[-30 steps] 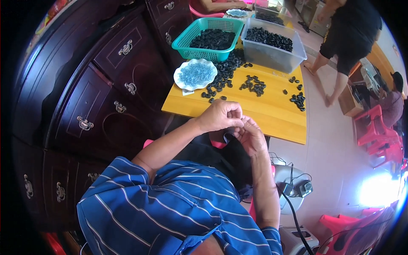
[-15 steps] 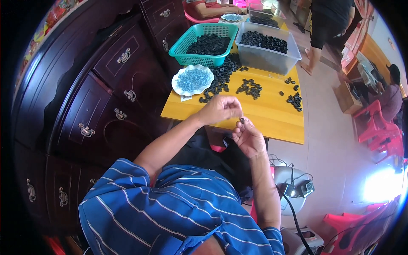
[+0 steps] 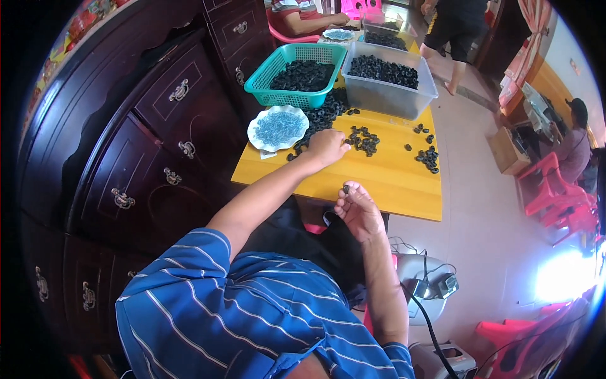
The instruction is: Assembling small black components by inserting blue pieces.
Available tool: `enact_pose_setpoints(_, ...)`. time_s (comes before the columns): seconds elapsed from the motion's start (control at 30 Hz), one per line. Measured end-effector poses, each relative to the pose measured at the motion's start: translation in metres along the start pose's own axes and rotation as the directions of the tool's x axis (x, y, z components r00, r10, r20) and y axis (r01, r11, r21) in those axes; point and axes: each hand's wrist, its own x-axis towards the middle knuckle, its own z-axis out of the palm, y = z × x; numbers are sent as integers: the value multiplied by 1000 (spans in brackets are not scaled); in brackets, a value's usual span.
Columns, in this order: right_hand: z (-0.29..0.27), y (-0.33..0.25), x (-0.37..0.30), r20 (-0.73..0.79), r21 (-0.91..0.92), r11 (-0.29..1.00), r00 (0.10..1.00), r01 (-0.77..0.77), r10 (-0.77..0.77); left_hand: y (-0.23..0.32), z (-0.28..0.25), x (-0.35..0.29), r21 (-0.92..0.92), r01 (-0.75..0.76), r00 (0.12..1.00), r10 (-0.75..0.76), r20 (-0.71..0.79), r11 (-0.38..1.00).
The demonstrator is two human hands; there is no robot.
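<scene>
Right hand (image 3: 363, 216) pinches one black ring (image 3: 346, 189) at eleven o'clock; left hand (image 3: 326, 148), grip unclear, has one pile (image 3: 364, 144) at three.

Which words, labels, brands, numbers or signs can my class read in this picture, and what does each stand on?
None can be read.
White slip at the near edge of the scalloped plate: dark marks, too small to read.
Colourful material at upper left: too blurred to tell whether it bears words.
Black piece in the right hand: too small to show lettering.
Green basket and clear bin: no legible lettering.
</scene>
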Motion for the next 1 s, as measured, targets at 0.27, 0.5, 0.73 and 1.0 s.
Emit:
enact_pose_setpoints(0.27, 4, 2, 1, -6, -9, 1000, 1000, -13, 13, -11, 11, 3, 62, -7, 999, 9, -39, 998)
enact_pose_setpoints(0.5, -1, 2, 2, -16, -9, 1000, 1000, -10, 10, 0, -19, -26, -167, -20, 984, -9, -175, 986)
enact_pose_setpoints(0.73, -2, 2, 3, -35, -57, 998, 999, 12, -14, 10, -58, -78, -792, 269, 959, -78, 272, 548)
enact_pose_setpoints(1.0, 1, 6, 3, -86, -147, 989, 995, 34, -47, 18, -82, -101, -899, 332, 934, 38, 357, 286)
